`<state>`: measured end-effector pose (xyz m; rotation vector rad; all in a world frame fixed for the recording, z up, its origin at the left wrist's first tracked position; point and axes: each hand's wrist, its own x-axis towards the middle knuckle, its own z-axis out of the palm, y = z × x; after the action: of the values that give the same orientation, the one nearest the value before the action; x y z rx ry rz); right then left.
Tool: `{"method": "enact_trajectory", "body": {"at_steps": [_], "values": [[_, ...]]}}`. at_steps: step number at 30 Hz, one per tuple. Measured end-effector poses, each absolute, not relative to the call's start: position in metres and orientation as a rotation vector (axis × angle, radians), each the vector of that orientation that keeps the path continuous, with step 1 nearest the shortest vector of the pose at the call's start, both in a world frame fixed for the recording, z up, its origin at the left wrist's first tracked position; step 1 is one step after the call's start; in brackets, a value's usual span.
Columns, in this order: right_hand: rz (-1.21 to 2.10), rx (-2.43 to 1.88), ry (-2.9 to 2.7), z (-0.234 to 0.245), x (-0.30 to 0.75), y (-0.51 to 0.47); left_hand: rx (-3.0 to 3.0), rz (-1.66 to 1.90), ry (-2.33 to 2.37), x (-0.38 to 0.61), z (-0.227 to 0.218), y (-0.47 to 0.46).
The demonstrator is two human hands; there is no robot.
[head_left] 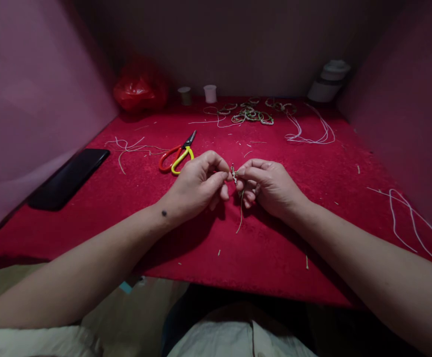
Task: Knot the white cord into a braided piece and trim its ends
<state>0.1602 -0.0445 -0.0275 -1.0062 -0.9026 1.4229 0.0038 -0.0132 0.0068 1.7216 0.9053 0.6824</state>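
Note:
Between my fingertips is a small braided cord (234, 174), pale and greenish, with a loose tail hanging down below my right hand. My left hand (209, 181) pinches it from the left side, thumb and forefinger closed. From the right, my right hand (262, 181) pinches the same cord, its other fingers curled under. Part of the braid is hidden by the fingers. Just beyond my left hand lie scissors (178, 156) with one red and one yellow handle, blades pointing away.
A black phone (69, 179) lies at the left. Loose threads (128, 146) and white cords (411, 213) are on the red cloth (275, 248). Along the back stand a red plastic bag (139, 91), two thread spools (210, 93), several braided loops (251, 115) and a white bottle (329, 82).

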Motion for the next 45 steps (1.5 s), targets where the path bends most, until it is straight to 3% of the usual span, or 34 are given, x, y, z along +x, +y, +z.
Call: {"method": "enact_trajectory", "body": {"at_steps": [11,45], "values": [[1.347,-1.013,-1.028,-0.0316,0.1603,-0.0459,1.405,0.595,0.878,0.0066,0.0020,-0.0087],[1.246,-1.126,-1.100,-0.0246,0.1572,-0.0497,1.593,0.652,1.041,0.0145,0.0059,-0.0148]]}}
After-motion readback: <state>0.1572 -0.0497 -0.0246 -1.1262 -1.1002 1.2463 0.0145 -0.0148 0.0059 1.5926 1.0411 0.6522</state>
